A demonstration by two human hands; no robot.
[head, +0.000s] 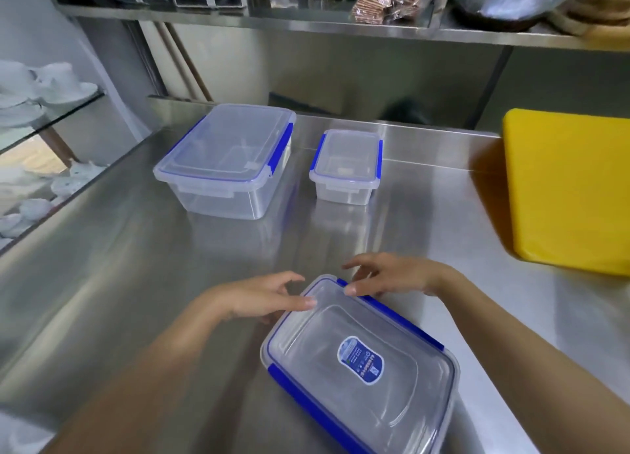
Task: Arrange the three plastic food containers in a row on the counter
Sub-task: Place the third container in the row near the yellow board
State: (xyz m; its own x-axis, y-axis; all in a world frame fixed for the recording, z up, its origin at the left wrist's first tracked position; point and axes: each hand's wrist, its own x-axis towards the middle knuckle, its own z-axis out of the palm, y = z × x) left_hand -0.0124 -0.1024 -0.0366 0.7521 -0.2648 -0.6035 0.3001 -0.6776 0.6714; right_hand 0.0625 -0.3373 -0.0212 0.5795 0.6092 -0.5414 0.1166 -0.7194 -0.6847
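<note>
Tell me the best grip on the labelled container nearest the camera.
Probably both long sides near the far end, one hand each, coming from above. The labelled container lies skewed, lid closed, too wide for one hand. The left hand and right hand are already at its far corners, fingers spread.

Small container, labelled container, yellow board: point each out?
small container (346,153): head view, middle of its clear lid.
labelled container (360,360): head view, on the blue label on its lid.
yellow board (569,187): head view, middle of its top face.
</note>
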